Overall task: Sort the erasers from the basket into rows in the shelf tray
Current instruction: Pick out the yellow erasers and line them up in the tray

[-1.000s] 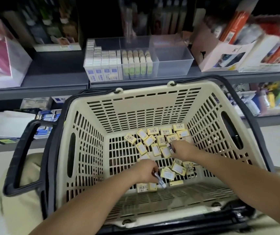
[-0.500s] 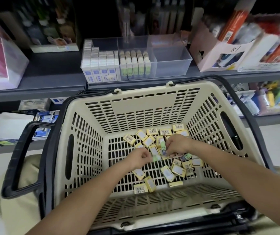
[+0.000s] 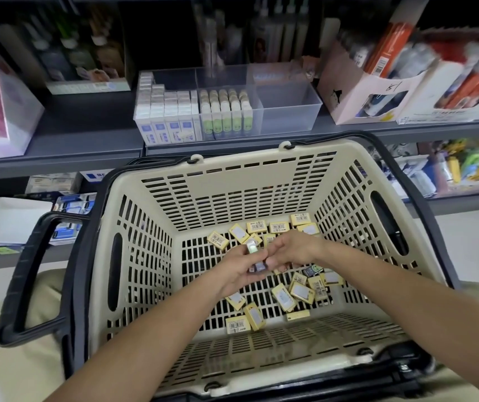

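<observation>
Left hand (image 3: 236, 272): grips a green-and-white eraser (image 3: 252, 247) and a purple eraser (image 3: 260, 267) above the basket floor
Right hand (image 3: 292, 250): fingers curled against those two; whether it holds one, I cannot tell
Basket (image 3: 232, 185): yellow erasers (image 3: 283, 297) lie loose inside
Shelf tray (image 3: 290, 118): on the shelf (image 3: 87, 134) behind, two compartments filled in rows

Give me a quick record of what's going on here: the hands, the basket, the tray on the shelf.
Left hand: grips a few small erasers above the basket floor
Right hand: fingers curled beside those erasers; grip unclear
Basket: cream, many loose yellow erasers on its floor
Shelf tray: clear; white-blue erasers in rows on the left, green-labelled erasers in the middle
</observation>
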The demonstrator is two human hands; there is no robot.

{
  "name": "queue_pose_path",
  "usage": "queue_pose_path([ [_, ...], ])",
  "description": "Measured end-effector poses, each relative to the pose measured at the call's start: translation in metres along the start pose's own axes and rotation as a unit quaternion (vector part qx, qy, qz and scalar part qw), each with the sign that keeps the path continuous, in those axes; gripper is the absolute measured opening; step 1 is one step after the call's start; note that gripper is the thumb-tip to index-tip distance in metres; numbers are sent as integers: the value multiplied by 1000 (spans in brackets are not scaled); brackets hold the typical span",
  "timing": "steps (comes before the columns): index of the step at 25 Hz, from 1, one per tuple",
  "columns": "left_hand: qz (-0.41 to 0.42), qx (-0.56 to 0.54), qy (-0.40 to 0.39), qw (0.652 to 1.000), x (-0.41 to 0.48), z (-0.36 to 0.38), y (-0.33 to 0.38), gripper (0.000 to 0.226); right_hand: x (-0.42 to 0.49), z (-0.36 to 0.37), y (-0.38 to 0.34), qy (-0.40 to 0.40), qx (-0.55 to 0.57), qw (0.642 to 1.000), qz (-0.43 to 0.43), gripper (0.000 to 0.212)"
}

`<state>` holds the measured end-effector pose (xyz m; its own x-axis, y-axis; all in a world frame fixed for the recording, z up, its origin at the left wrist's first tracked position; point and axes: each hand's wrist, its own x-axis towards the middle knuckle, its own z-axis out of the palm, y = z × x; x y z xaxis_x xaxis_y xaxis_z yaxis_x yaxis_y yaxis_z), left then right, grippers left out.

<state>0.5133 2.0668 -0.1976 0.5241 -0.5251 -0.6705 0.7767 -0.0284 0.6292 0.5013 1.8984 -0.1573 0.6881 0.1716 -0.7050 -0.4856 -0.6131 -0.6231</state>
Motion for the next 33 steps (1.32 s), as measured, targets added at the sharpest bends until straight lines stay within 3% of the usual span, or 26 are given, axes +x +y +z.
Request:
queue_pose_path([
  [3,2,32,40,999,3,2,0,5,-4,-30,17,77,-169,981,52,4],
  [6,-3,50,56,997,3,1,4,4,-5,-38,42,74,-388,913,104,21],
  [9,3,76,64,995,1,1,6,4,-3,-28,51,35,-465,881,87,37],
  [13,6,77,66,995,-2,0,10,3,-3,-23,56,32,-569,820,61,23],
  [15,7,65,70,995,-3,-1,12,4,-2,-21,55,34,-571,819,43,18],
  [17,7,49,70,996,-5,-2,15,4,1,-19,46,58,-503,863,1,19],
  [19,4,43,66,997,-7,-5,16,6,3,-16,30,96,-345,933,-37,17],
  [21,2,34,45,998,-9,-7,16,11,2,-10,14,96,-212,970,-70,15],
  [25,17,6,4,1000,-12,-1,23,20,-5,-7,-4,118,-126,975,-140,18],
  [28,63,-24,21,997,-15,5,41,11,-10,-19,-18,158,72,974,-145,21],
  [31,120,-27,13,992,-25,8,66,7,-19,-37,-30,157,263,941,-142,24],
  [33,172,22,32,984,-34,11,85,9,-27,-51,-41,159,306,925,-159,21],
])
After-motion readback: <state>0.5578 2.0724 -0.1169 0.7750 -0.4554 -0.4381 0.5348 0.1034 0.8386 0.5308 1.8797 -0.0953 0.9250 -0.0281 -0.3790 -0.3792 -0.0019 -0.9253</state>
